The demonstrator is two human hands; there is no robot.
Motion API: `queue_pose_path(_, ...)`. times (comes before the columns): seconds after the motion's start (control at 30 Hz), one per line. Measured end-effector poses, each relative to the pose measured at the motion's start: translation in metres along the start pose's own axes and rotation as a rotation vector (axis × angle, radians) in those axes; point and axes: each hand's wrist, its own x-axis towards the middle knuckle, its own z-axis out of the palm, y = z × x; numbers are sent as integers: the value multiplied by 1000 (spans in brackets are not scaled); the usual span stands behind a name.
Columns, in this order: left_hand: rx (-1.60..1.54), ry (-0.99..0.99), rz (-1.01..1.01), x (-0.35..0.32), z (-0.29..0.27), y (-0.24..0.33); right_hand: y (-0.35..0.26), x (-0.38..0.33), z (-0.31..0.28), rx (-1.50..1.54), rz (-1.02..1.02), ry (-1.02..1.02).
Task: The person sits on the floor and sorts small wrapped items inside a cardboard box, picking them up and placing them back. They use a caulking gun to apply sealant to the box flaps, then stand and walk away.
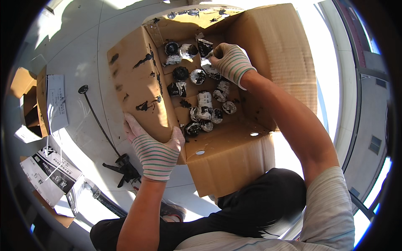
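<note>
Nearest, the left hand (154,152), in a ribbed knit glove with pale stripes, is clamped over the edge of the left flap (138,83) of a corrugated cardboard box (234,154), thumb on the inner side and fingers spread on the outer face. The flap is stiff brown board, smeared with several black streaks. Two small round holes pierce the box's near wall, just right of that hand.

Left of the left hand a caulking gun (121,165) lies on the pale smooth floor, its thin rod running away from the hand, its black handle toward the body. Further left stand two smaller open cartons, one brown (31,104), one printed white (48,173).

Beyond the left hand, inside the box, sit used sealant tubes (205,104), cylindrical, glossy silver-white wrappers with black-smeared ends; about a dozen, though glare and overlap make the count uncertain.

Farthest, the right hand (230,62), in the same kind of glove, reaches deep into the box, its fingers pinched on one black-and-white tube (205,47) at the far end of the cluster.
</note>
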Motion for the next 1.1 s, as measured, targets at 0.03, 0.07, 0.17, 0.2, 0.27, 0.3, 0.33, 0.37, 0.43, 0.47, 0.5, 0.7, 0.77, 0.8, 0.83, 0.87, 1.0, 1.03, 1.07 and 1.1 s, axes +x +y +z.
queue_pose_path(0.03, 3, 4, 7, 0, 1, 0, 1, -10, 0, 9, -60, 48)
queue_pose_path(0.07, 6, 9, 15, -1, 2, -1, 3, -18, 1, 19, -120, 96)
queue_pose_path(0.17, 20, 11, 29, 0, 3, -3, 8, -37, 2, 58, -294, 185)
queue_pose_path(0.2, 14, 8, 22, 0, 4, -3, 9, -43, 0, 49, -358, 213)
queue_pose_path(0.27, 4, 1, 6, 0, 5, -2, 9, -55, -2, 43, -470, 244)
queue_pose_path(0.3, 1, 0, 8, 0, 5, -2, 9, -60, -2, 61, -499, 248)
queue_pose_path(0.33, -1, 6, 11, -1, 3, -2, 5, -66, -2, 80, -534, 252)
queue_pose_path(0.37, -3, 12, 12, -1, 0, -2, 2, -70, -2, 100, -570, 256)
queue_pose_path(0.43, 2, 17, 25, -2, 4, -5, 4, -76, -2, 46, -691, 310)
queue_pose_path(0.47, 5, 20, 32, -3, 5, -6, 5, -80, -1, 40, -714, 328)
queue_pose_path(0.5, 4, 20, 37, -3, 6, -6, 6, -82, 0, 37, -736, 346)
queue_pose_path(0.7, -14, 9, 17, -2, 4, -3, 4, -94, -1, -37, -824, 362)
queue_pose_path(0.77, 0, -2, 14, -1, 3, -3, 4, -96, -1, -70, -860, 371)
queue_pose_path(0.8, -4, 1, 16, -1, 4, -3, 5, -96, -1, -87, -872, 362)
queue_pose_path(0.83, -7, 5, 17, -1, 4, -4, 5, -96, -2, -104, -884, 352)
queue_pose_path(0.87, -11, 8, 19, -1, 5, -4, 6, -97, -2, -121, -895, 342)
queue_pose_path(1.0, 16, 15, 13, -2, 7, -3, 6, -99, -5, -154, -924, 325)
queue_pose_path(1.03, 0, 8, -1, -2, 6, -2, 5, -99, -5, -153, -931, 338)
queue_pose_path(1.07, -17, 2, -15, -2, 5, -1, 4, -100, -5, -152, -938, 351)
queue_pose_path(1.1, -11, -1, -15, -2, 5, -1, 4, -100, -5, -155, -948, 357)
